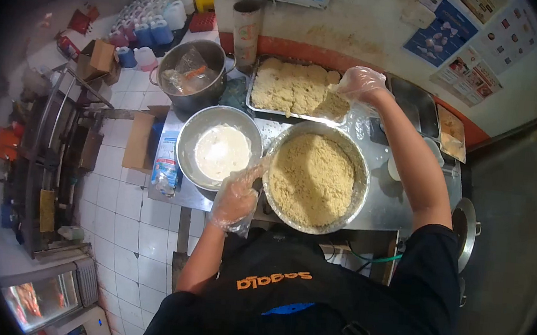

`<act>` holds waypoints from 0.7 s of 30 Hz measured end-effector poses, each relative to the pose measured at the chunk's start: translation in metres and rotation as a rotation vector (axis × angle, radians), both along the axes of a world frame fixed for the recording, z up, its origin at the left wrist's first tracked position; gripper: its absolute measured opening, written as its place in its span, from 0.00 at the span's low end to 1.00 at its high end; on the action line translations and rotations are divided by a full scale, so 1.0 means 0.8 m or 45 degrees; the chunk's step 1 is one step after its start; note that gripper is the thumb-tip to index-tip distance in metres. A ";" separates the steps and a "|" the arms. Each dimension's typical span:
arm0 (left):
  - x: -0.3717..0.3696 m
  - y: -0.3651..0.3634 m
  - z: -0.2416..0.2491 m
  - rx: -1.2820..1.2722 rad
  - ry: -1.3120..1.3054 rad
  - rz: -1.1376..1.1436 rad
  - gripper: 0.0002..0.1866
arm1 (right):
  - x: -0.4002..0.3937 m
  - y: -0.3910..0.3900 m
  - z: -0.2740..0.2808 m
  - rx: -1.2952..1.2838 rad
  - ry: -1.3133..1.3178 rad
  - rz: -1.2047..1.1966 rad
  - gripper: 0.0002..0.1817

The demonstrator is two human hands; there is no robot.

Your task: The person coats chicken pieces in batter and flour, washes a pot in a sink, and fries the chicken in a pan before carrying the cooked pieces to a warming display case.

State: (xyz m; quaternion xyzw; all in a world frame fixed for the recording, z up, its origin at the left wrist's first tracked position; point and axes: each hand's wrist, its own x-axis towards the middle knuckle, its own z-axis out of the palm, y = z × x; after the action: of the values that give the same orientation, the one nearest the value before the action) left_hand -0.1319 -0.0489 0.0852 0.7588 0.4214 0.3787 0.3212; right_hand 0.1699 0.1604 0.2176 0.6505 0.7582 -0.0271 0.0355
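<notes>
My left hand (237, 197), in a clear plastic glove, is at the left rim of a large metal bowl (360, 204) of pale yellow crumbs (312, 178). Its fingers are bent against that rim, one reaching further along it. A second metal bowl (185, 138) with creamy white batter (222, 152) stands just left of it. Over the right end of a metal tray (267, 110) is my gloved right hand (360, 86), fingers pinched at a crumb-coated piece (333, 104); the fingertips are partly hidden. Crumb-coated pieces (291, 85) lie in rows along the tray.
A tall pot (191, 100) with a plastic bag inside stands at the back left. A blue-and-white packet (166, 158) lies at the table's left edge. Right of the tray is an empty metal pan (414, 104). A cylindrical container (245, 34) stands by the wall.
</notes>
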 end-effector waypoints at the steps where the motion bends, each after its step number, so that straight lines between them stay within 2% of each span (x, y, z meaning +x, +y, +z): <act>1: -0.006 -0.003 0.002 0.009 0.010 0.016 0.30 | -0.010 0.010 0.009 -0.099 -0.050 -0.049 0.27; 3: -0.016 -0.010 0.009 0.033 0.114 0.103 0.31 | -0.015 0.037 0.000 -0.042 0.025 0.010 0.28; 9: -0.049 -0.038 0.022 -0.073 -0.093 0.243 0.33 | -0.062 0.121 -0.027 -0.094 0.093 -0.023 0.27; 12: -0.064 -0.044 0.039 -0.161 -0.153 0.411 0.30 | -0.091 0.164 -0.047 -0.088 0.073 -0.099 0.26; 13: -0.071 -0.041 0.041 -0.155 -0.149 0.413 0.30 | -0.097 0.190 -0.075 -0.047 0.089 -0.117 0.25; 15: -0.090 -0.034 0.037 -0.165 -0.182 0.428 0.29 | -0.116 0.222 -0.084 0.009 0.099 -0.138 0.23; 17: -0.110 -0.017 0.035 -0.164 -0.263 0.417 0.29 | -0.140 0.231 -0.081 -0.075 0.233 -0.312 0.22; 18: -0.124 -0.009 0.038 -0.196 -0.141 0.408 0.30 | -0.150 0.232 -0.092 -0.076 0.226 -0.324 0.22; 19: -0.139 0.005 0.038 -0.220 -0.024 0.396 0.30 | -0.160 0.233 -0.110 0.117 0.158 -0.299 0.22; 20: -0.155 0.018 0.027 -0.255 -0.153 0.342 0.31 | -0.166 0.234 -0.138 0.303 0.080 -0.267 0.23; 21: -0.169 0.028 0.025 -0.272 -0.174 0.336 0.31 | -0.162 0.242 -0.211 0.571 0.013 -0.203 0.23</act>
State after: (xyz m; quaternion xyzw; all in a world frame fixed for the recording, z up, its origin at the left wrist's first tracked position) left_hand -0.2670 -0.0263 0.1055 0.6311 0.5324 0.4213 0.3752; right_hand 0.0403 0.3540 0.0492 0.6997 0.6917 0.1360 -0.1160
